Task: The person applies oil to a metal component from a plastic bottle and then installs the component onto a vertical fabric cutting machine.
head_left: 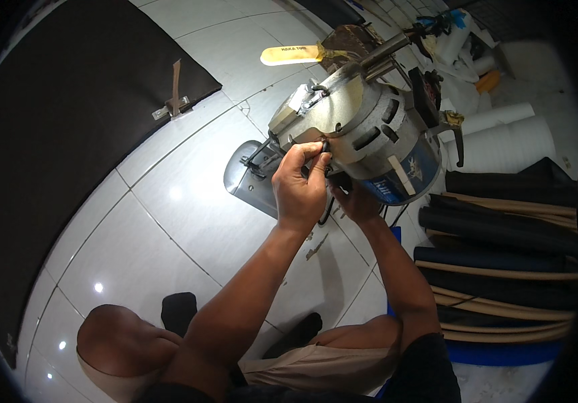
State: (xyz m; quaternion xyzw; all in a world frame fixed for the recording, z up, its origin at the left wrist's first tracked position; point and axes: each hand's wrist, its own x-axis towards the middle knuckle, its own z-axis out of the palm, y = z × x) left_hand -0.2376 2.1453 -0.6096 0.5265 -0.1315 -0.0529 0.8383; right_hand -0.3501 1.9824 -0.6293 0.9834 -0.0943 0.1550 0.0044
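A silver machine [343, 111] with a round, motor-like body, slotted vents and a blue label stands in front of me. At its near left side, my left hand [300, 185] pinches a small black part [325, 146] between thumb and forefinger; its exact kind is too small to tell. Lower down, my right hand [358, 201] reaches to the machine's underside, where its fingers are partly hidden in shadow. A black cable [328, 213] curves down between the two hands. From the machine's far side a yellow handle [292, 54] sticks out to the left.
On the left lies a large dark panel [87, 87], with a metal clip and brown strip [175, 91] at its edge. A grey metal plate [249, 178] extends from the machine. Dark rolls with tan edges [497, 269] are stacked at right, below white rolls [510, 138].
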